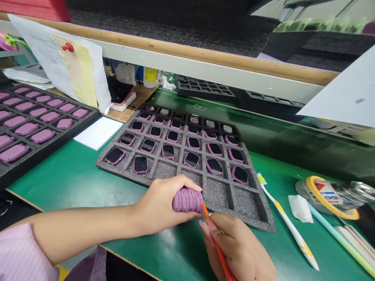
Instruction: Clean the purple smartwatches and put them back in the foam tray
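Observation:
My left hand (pixel 164 199) is wrapped round a stack of several purple watch cases (pixel 187 200), held in front of a grey foam tray (pixel 164 170). In my right hand (pixel 237 244) is an orange stick (pixel 222 257), whose tip is at the right end of the stack. Behind the hands, many compartments of the foam tray hold purple-framed watches with black screens (pixel 141 164). Several front compartments hold nothing.
At the left, another tray (pixel 63 138) holds purple cases beside a white pad (pixel 98 132). A toothbrush (pixel 288 222), white tissue (pixel 300 208), glass bottle (pixel 340 195) with a yellow ring and a pale tube (pixel 340 238) lie at the right. A shelf edge (pixel 187 62) crosses above.

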